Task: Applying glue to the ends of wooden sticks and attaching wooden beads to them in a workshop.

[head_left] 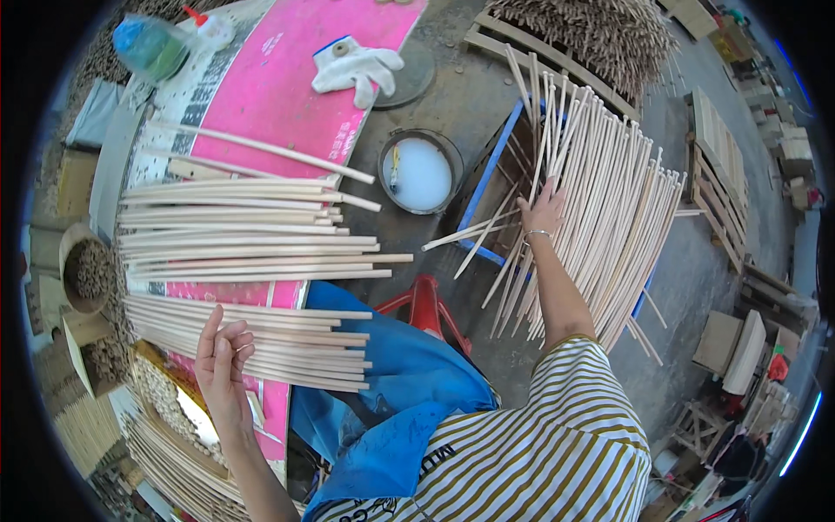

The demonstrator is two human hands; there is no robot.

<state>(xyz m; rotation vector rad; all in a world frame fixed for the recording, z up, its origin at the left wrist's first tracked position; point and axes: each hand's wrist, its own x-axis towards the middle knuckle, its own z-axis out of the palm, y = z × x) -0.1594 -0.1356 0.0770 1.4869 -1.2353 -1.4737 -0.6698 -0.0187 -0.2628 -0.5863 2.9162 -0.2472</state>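
Note:
My left hand (224, 358) hovers over the near end of the pink-topped table, index finger raised and the others loosely bent, with nothing in it. Just beyond and beside it lie pale wooden rods (287, 335) in a row, their ends sticking out past the table edge. A second group of rods (261, 239) lies farther up the table. On my right, my right hand (544, 213) rests with spread fingers on a big heap of wooden rods (609, 209), many with knobbed ends. That heap lies across a blue-edged frame (487, 178).
A bucket of white liquid (422, 172) stands on the floor between table and heap, near a red stool (424, 304). A white glove (355, 71) and a red-tipped bottle (211, 30) lie on the table. Small wooden pieces fill a tray (213, 396) at left. Wooden pallets (718, 165) stand right.

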